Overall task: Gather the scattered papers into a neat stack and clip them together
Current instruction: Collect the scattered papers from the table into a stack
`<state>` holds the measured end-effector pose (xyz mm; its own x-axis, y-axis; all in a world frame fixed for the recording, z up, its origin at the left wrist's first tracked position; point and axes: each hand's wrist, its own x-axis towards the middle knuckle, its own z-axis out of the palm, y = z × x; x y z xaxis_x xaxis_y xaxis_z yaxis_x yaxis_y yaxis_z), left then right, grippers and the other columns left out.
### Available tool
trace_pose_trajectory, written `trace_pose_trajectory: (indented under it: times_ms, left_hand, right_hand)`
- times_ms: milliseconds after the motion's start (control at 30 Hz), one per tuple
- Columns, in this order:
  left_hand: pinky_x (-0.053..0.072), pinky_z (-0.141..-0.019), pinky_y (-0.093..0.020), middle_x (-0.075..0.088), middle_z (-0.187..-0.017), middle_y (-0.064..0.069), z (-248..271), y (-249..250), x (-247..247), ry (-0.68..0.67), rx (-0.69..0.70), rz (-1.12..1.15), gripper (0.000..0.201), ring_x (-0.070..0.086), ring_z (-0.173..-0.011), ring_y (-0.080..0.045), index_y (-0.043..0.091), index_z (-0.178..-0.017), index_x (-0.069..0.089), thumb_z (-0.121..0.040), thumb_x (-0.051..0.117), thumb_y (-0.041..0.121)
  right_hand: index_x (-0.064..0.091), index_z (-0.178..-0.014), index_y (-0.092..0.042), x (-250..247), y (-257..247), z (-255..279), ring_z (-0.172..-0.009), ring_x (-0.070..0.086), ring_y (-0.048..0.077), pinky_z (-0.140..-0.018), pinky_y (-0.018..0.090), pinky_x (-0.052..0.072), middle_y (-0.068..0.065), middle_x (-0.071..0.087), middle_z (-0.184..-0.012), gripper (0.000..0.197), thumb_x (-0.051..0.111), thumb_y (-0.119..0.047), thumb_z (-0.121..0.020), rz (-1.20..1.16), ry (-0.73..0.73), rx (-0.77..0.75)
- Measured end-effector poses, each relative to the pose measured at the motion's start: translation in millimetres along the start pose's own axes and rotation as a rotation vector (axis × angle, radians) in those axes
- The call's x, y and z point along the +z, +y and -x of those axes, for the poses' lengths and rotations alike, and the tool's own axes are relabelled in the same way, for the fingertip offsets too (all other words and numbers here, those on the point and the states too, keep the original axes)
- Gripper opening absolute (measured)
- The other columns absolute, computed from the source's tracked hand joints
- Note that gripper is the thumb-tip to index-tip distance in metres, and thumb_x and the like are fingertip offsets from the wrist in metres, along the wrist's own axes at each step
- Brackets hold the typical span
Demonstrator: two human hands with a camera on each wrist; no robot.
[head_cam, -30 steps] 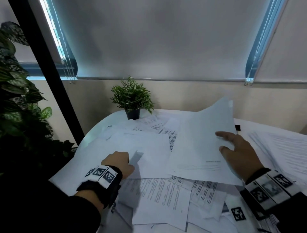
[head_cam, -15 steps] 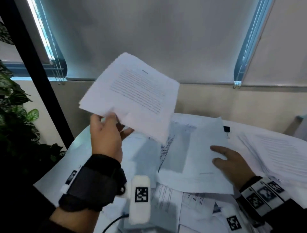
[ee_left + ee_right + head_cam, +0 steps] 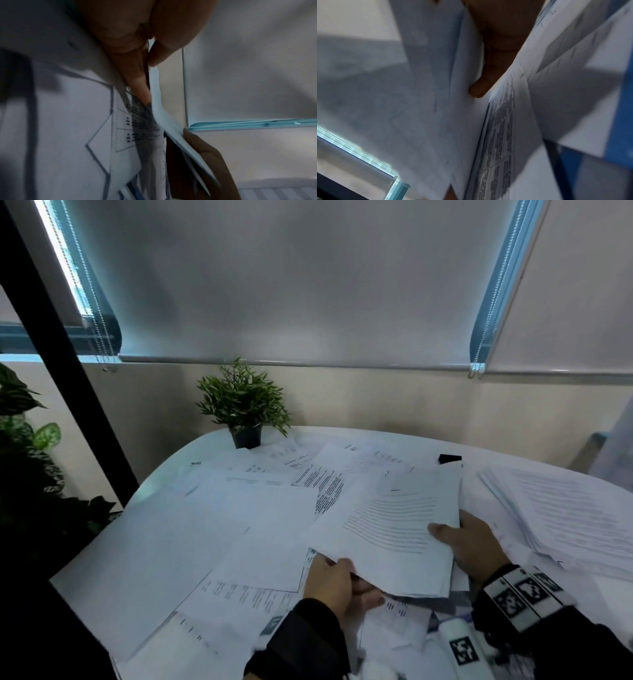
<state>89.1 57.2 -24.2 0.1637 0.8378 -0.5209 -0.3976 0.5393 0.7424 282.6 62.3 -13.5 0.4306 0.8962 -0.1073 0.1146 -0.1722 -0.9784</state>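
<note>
Held sheaf of papers [image 3: 394, 535]: several printed sheets, lifted a little above the mess, lower centre-right of the head view, text side up, tilted so its far edge sits higher. My left hand [image 3: 337, 585] grips its near-left corner, thumb on top, fingers curled beneath. In the left wrist view the thumb and one finger [image 3: 140, 86] pinch the sheet edges between them. My right hand [image 3: 474, 546] clasps the right edge, thumb lying across the printed face, remaining fingers under the sheets. The right wrist view shows one fingertip [image 3: 477, 92] pressed against the underside of the sheaf; the picture is blurred, so I cannot count sheets.

Beneath and around the sheaf: loose papers [image 3: 260, 525] overlapping at mixed angles, covering most of the white table [image 3: 164, 474] from the centre to the lower left of the frame. Some lie blank side up, some show columns of print.

Right of frame: a second pile of papers [image 3: 561, 515], printed, edges fanned and not squared, lying flat on the table, apart from my right hand.

Black binder clip [image 3: 449, 458]: on the table just beyond the far corner of the held sheaf, upper right of centre. Not touched by either hand.

Small potted plant [image 3: 245, 409] in a dark pot at the far table edge, upper left of centre. Larger leafy plant [image 3: 24, 440] at the left border. Grey roller blind [image 3: 291, 285] fills the top of the frame.
</note>
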Motion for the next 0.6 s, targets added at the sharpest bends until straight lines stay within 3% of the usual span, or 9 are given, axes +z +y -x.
trace_pose_trajectory:
  times_ms: [67,167,233,300,367,467,533,567,600]
  left_hand:
    - [0.052,-0.048,-0.038,0.056,-0.077,-0.024,0,6,-5,0.006,0.021,-0.150,0.005,0.057,-0.052,-0.028,-0.001,-0.096,0.043,-0.091,0.044,0.000]
    - [0.045,-0.047,-0.027,0.055,-0.082,-0.013,-5,23,-14,0.076,0.167,-0.349,0.028,0.053,-0.053,-0.021,0.010,-0.113,0.040,-0.089,0.056,0.007]
    - [0.043,-0.051,-0.024,0.052,-0.093,-0.006,-8,35,-16,0.095,0.279,-0.442,0.042,0.052,-0.063,-0.017,0.015,-0.123,0.035,-0.089,0.060,0.010]
    - [0.043,-0.059,-0.024,0.048,-0.114,-0.007,-8,45,-12,0.074,0.367,-0.540,0.051,0.054,-0.079,-0.018,0.017,-0.130,0.034,-0.088,0.063,0.017]
    - [0.044,-0.079,-0.027,0.041,-0.133,-0.009,-10,53,-2,0.044,0.405,-0.623,0.063,0.051,-0.104,-0.021,0.019,-0.138,0.031,-0.086,0.067,0.028]
    - [0.035,-0.099,-0.030,0.034,-0.146,-0.007,-19,64,18,-0.075,0.374,-0.588,0.088,0.044,-0.127,-0.024,0.021,-0.145,0.022,-0.077,0.072,0.047]
    - [0.039,-0.106,-0.036,0.045,-0.143,-0.005,-23,71,27,-0.186,0.382,-0.504,0.106,0.054,-0.122,-0.024,0.020,-0.143,0.027,-0.059,0.081,0.057]
    - [0.043,-0.104,-0.041,0.055,-0.136,-0.005,-24,73,30,-0.242,0.420,-0.501,0.102,0.060,-0.115,-0.023,0.017,-0.140,0.036,-0.058,0.083,0.054]
    - [0.046,-0.101,-0.045,0.064,-0.126,-0.005,-24,75,33,-0.290,0.475,-0.505,0.083,0.064,-0.110,-0.023,0.014,-0.133,0.046,-0.065,0.082,0.044]
  right_hand:
    - [0.054,-0.123,-0.003,-7,5,-6,-0.096,0.060,0.026,-0.073,0.028,0.051,0.012,0.061,-0.114,0.038,0.059,0.005,-0.086,0.073,0.005,-0.068]
    - [0.037,-0.138,-0.012,-24,4,-9,-0.117,0.053,0.028,-0.097,0.045,0.046,0.006,0.054,-0.127,0.065,0.062,0.009,-0.082,0.135,0.033,-0.162]
    - [0.029,-0.144,-0.017,-35,-3,-8,-0.117,0.052,0.022,-0.102,0.049,0.041,0.002,0.052,-0.128,0.075,0.061,0.011,-0.082,0.129,0.038,-0.242]
    - [0.022,-0.146,-0.021,-47,-11,-6,-0.110,0.056,0.015,-0.099,0.045,0.045,-0.003,0.054,-0.122,0.082,0.060,0.013,-0.081,0.059,-0.001,-0.297]
    - [0.018,-0.147,-0.031,-55,-24,3,-0.109,0.061,0.019,-0.094,0.042,0.050,0.002,0.058,-0.125,0.090,0.060,0.009,-0.078,-0.077,-0.087,-0.339]
    - [0.029,-0.142,-0.031,-66,-43,18,-0.108,0.064,0.022,-0.085,0.037,0.056,0.006,0.064,-0.124,0.083,0.055,0.008,-0.073,-0.180,-0.207,-0.440]
    - [0.037,-0.139,-0.025,-74,-49,23,-0.107,0.065,0.020,-0.082,0.031,0.056,0.003,0.065,-0.122,0.076,0.055,0.008,-0.072,-0.183,-0.218,-0.468]
    - [0.041,-0.137,-0.020,-77,-49,23,-0.107,0.065,0.021,-0.082,0.030,0.056,0.003,0.067,-0.120,0.072,0.057,0.006,-0.072,-0.176,-0.200,-0.472]
    - [0.045,-0.134,-0.016,-80,-49,24,-0.106,0.065,0.021,-0.082,0.028,0.056,0.002,0.068,-0.117,0.066,0.060,0.002,-0.072,-0.156,-0.177,-0.480]
